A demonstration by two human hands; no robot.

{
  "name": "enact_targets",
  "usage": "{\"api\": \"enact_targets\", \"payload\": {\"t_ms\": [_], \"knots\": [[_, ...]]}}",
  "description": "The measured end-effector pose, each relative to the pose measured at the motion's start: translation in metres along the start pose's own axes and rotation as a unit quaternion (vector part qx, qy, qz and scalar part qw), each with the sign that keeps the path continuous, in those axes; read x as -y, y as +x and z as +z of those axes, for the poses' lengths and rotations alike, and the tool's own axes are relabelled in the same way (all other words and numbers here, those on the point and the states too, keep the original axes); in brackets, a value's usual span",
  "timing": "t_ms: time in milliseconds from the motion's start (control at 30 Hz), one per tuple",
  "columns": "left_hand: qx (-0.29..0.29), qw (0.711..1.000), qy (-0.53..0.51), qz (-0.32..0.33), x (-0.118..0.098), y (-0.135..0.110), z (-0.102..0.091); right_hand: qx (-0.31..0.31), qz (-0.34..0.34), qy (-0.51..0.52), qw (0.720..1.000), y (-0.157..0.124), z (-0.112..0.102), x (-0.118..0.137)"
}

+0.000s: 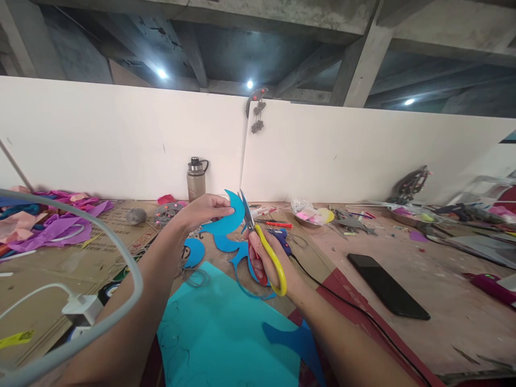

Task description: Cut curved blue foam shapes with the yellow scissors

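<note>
A blue crescent (pixel 237 219), apparently cut from paper or thin foam, was held up above the bench (pixel 455 306), pinched between the thumb and fingers of the left hand (pixel 207 208). The piece looked flat and smooth, with a rounded outer edge and pointed ends. The right hand (pixel 261 258) was wrapped around the yellow and red handles of the scissors (pixel 247 213), whose blades pointed upward along the crescent's right edge; whether they gripped any material could not be told.

The step in hand appeared to be trimming the curve. The next move seemed to call for a steady left pinch, the crescent turned gradually to meet the blades.

Beneath lay curved blue offcuts (pixel 228 244), with a teal sheet (pixel 226 328) nearer the worker and a darker blue scrap (pixel 298 344) at its right. Farther out stood a bottle (pixel 196 181), left, and lay a black phone (pixel 387 285), right.
</note>
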State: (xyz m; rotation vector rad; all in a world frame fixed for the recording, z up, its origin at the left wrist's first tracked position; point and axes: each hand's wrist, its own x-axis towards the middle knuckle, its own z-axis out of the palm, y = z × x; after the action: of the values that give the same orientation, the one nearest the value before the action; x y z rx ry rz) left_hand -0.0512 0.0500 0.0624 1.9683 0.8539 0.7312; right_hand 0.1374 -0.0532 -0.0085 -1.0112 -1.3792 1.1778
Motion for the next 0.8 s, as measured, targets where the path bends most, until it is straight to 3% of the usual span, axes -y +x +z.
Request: {"api": "enact_targets", "payload": {"t_ms": [267,600,733,800], "knots": [[0.021,1.000,0.001,0.002,-0.001,-0.001,-0.003,0.000,0.002,-0.029,1.000,0.001,-0.001,0.000],[-0.008,1.000,0.006,-0.003,0.006,0.004,-0.003,0.006,-0.026,-0.081,0.996,0.007,-0.005,-0.011],[-0.051,0.998,0.004,-0.044,0.008,0.006,-0.003,-0.019,0.017,-0.037,0.999,0.006,-0.002,-0.006],[-0.101,0.994,0.004,-0.050,0.011,0.009,-0.003,-0.029,0.028,-0.003,0.999,0.007,-0.002,-0.004]]}}
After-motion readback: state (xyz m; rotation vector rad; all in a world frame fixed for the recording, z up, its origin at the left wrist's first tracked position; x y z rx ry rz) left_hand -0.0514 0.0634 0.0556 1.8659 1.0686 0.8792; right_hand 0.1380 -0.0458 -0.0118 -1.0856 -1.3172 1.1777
